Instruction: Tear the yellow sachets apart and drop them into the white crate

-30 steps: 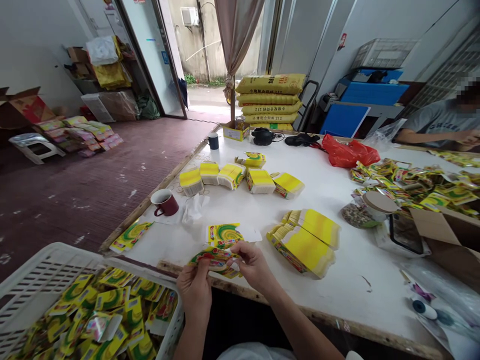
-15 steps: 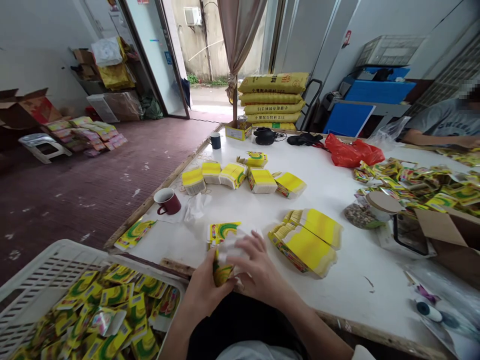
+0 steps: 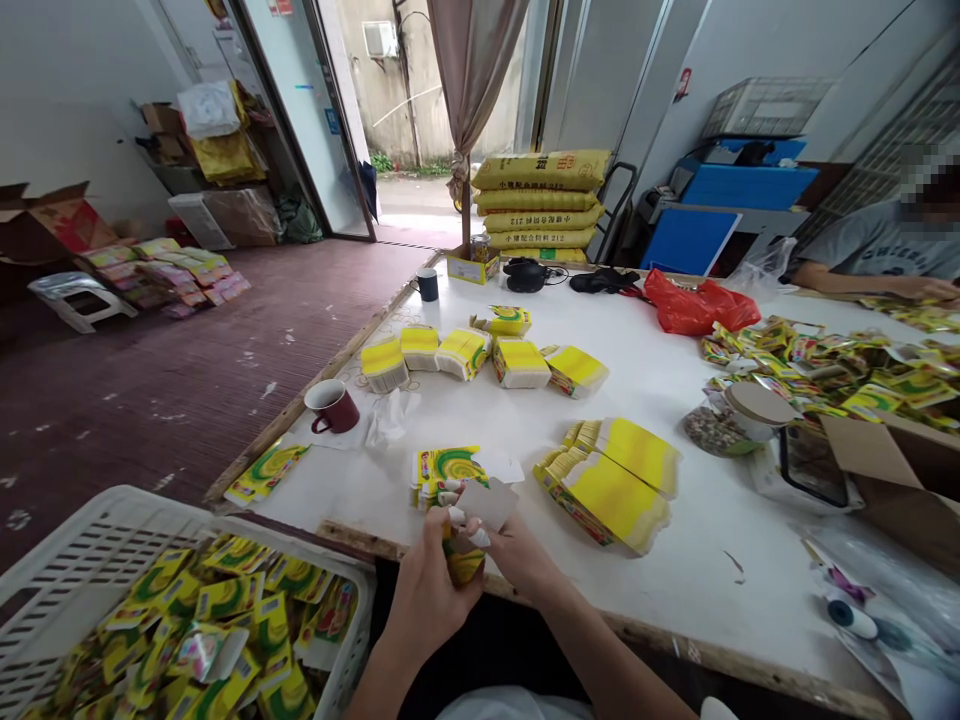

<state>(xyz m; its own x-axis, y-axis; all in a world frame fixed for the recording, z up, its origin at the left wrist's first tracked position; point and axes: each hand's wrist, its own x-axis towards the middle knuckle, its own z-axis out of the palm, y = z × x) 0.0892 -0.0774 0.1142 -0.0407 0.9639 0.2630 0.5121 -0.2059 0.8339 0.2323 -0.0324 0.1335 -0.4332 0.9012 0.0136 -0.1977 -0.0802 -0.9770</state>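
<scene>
So, both hands meet at the near edge of the table [image 3: 675,590], right in front of the small stack of sachets [image 3: 444,470]; that stack is my ref for all below. Left hand [image 3: 429,590] is wrapped round a yellow-green packet [image 3: 465,566], held upright just near-side of the stack, fingers closed on it. Right hand [image 3: 517,556] pinches the packet's pale flap [image 3: 489,502] from the other side, thumb and fingertips narrow. The packet sits above the table edge, not resting on it as far as I can tell.

Right of the stack: a big fanned bundle of yellow flat packs [image 3: 611,482]. Beyond the stack, further up the table: a row of small yellow bundles [image 3: 480,355]. Left & slightly beyond: a red mug [image 3: 331,406] w/ crumpled tissue [image 3: 390,415] beside it. Left-near, below table level: a white crate [image 3: 82,560] full of loose packets. Far right: another person's arm [image 3: 862,275] at a heap of packets, well apart.

Risks, as I judge: the packet hangs over the gap btwn table & lap, so a loose pinch would drop it to the floor. Pulling the flap too hard could tear or crease it. An elbow swing to the right may knock the fanned bundle out of order; a reach to the left could tip the mug onto paper goods.
</scene>
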